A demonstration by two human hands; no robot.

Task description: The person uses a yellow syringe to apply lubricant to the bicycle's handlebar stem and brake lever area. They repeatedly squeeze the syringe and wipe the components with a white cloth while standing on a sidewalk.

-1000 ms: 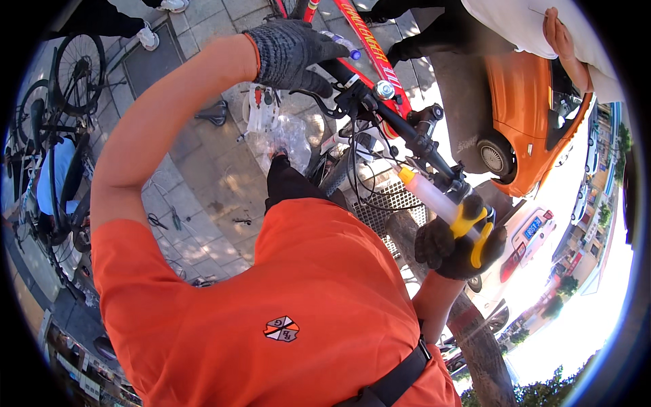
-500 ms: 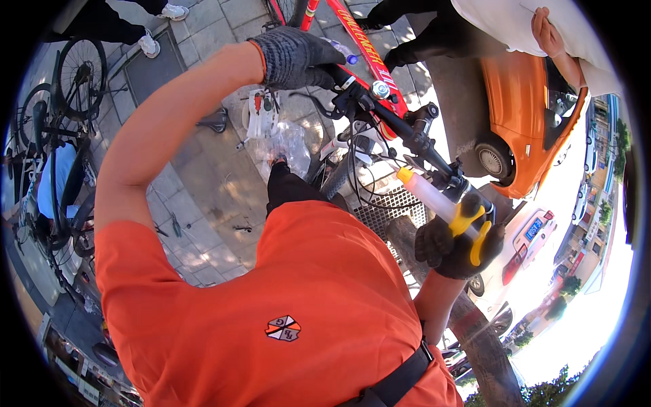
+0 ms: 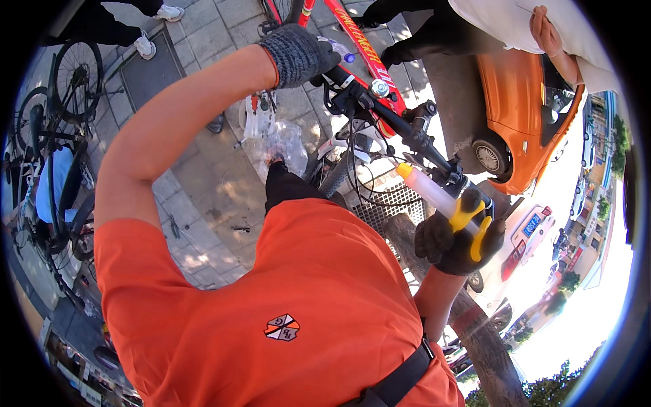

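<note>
My left hand [image 3: 298,57], in a grey knit glove, is closed round the left end of a bicycle's black handlebar [image 3: 427,144]. Beside its fingers is a clear plastic bottle with a blue cap [image 3: 349,58]; whether the hand touches it I cannot tell. My right hand [image 3: 451,241], in a dark glove, grips a translucent squeeze bottle [image 3: 430,192] with a yellow tip pointing up and left. Yellow pieces cross these fingers. The squeeze bottle lies near the right side of the handlebar. A silver bell [image 3: 380,88] sits on the bar, above the red frame [image 3: 363,51].
Clear plastic wrapping [image 3: 281,142] and small tools lie on the paving by my foot. Parked bicycles [image 3: 61,156] stand at left. A person in a white top [image 3: 542,30] stands beyond the bicycle. An orange car [image 3: 515,115] and a tree trunk [image 3: 485,346] are at right.
My left hand has shifted slightly right along the grip. The brake lever, which stuck out below it, no longer shows there. My right hand and the squeeze bottle have barely moved.
</note>
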